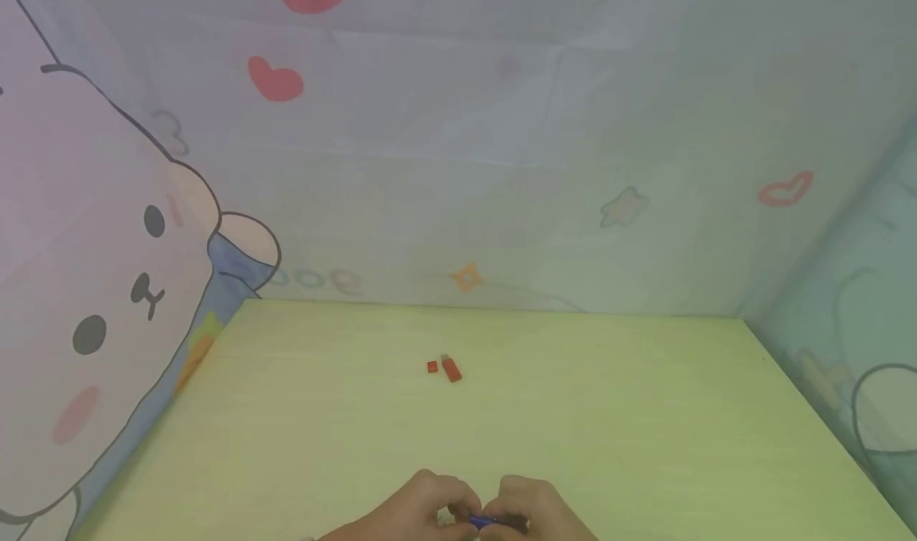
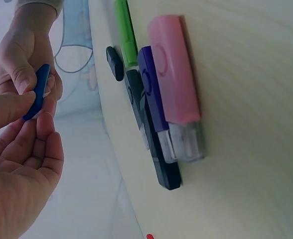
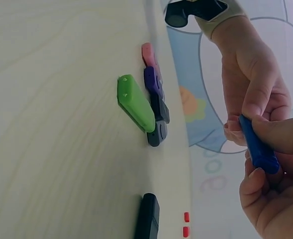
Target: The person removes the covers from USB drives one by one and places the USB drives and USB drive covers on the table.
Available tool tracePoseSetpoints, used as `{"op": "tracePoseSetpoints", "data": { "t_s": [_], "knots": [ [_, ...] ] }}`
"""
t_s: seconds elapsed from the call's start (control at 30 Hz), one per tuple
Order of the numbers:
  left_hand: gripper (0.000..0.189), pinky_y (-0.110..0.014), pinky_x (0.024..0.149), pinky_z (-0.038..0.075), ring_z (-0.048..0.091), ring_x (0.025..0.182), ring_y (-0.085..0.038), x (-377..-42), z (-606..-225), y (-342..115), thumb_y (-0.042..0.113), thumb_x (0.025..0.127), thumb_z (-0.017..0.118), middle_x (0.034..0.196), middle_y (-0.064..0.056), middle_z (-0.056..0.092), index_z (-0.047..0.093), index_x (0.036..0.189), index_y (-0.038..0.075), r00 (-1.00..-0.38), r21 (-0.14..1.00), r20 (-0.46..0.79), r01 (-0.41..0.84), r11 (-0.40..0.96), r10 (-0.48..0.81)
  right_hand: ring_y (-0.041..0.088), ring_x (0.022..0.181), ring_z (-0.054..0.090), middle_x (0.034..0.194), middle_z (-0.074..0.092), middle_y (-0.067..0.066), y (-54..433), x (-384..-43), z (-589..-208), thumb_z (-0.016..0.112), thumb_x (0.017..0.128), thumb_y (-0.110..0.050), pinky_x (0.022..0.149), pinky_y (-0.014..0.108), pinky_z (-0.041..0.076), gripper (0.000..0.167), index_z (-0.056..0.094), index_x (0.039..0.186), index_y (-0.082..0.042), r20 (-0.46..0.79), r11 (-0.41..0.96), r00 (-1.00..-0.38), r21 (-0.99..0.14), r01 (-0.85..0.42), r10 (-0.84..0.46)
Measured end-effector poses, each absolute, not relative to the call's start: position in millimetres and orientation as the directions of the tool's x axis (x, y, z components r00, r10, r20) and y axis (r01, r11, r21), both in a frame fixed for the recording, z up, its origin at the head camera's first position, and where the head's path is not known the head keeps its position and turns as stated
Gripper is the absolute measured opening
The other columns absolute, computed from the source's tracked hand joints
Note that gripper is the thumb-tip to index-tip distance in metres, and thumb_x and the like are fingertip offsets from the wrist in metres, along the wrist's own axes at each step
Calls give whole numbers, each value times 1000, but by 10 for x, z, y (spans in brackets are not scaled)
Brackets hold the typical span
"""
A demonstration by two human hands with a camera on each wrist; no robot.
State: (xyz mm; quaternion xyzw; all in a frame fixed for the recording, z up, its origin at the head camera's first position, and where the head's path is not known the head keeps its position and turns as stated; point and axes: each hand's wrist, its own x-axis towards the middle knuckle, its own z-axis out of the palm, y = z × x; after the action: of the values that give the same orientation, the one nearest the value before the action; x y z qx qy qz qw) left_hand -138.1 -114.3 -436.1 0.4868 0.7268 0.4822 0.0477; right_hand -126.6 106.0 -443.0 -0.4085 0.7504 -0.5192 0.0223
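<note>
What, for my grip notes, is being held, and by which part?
A blue stick, pinched toward its opposite ends by the left hand and right hand.

Soft, dim light flattens the head view (slightly hazy throughout), where the small elongated blue object (image 1: 484,520) at six o'clock lacks crisp detail. In the left-wrist view, the pink, rounded plastic stick (image 2: 173,72) casts a faint shadow toward three o'clock.

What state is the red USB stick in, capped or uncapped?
Uncapped. In the head view, the red USB stick shows its grey plug bare at one end, and a small red cap lies apart beside it.
</note>
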Motion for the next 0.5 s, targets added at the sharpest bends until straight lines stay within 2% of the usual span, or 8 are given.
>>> {"op": "tracePoseSetpoints", "data": {
  "t_s": [0.13,0.23,0.5],
  "knots": [
    [11,-20,74,53,64,82,1,-1377,-4334,-1153,-1,90,60,88,-8,73,68,97,1,-549,771,365,631,87,752,-10,68,37,63,43,2,1060,-1276,-4444,63,92,-6,53,17,42,14,75,97,-8,443,101,-625,-760,-642,-642],
    [11,-20,73,52,62,82,2,-1379,-4316,-1159,0,90,60,88,-8,73,69,97,2,-569,792,335,602,103,751,-11,68,38,63,44,2,1067,-1278,-4440,63,92,-6,53,17,43,14,75,99,-7,448,103,-619,-752,-651,-645],
    [10,-20,74,52,61,83,4,-1387,-4288,-1167,4,92,60,90,-5,72,69,97,4,-602,823,283,552,134,747,-8,70,45,69,51,3,1094,-1296,-4374,63,93,-14,57,20,48,16,74,100,-5,347,160,-669,-803,-574,-658]
  ]
}}
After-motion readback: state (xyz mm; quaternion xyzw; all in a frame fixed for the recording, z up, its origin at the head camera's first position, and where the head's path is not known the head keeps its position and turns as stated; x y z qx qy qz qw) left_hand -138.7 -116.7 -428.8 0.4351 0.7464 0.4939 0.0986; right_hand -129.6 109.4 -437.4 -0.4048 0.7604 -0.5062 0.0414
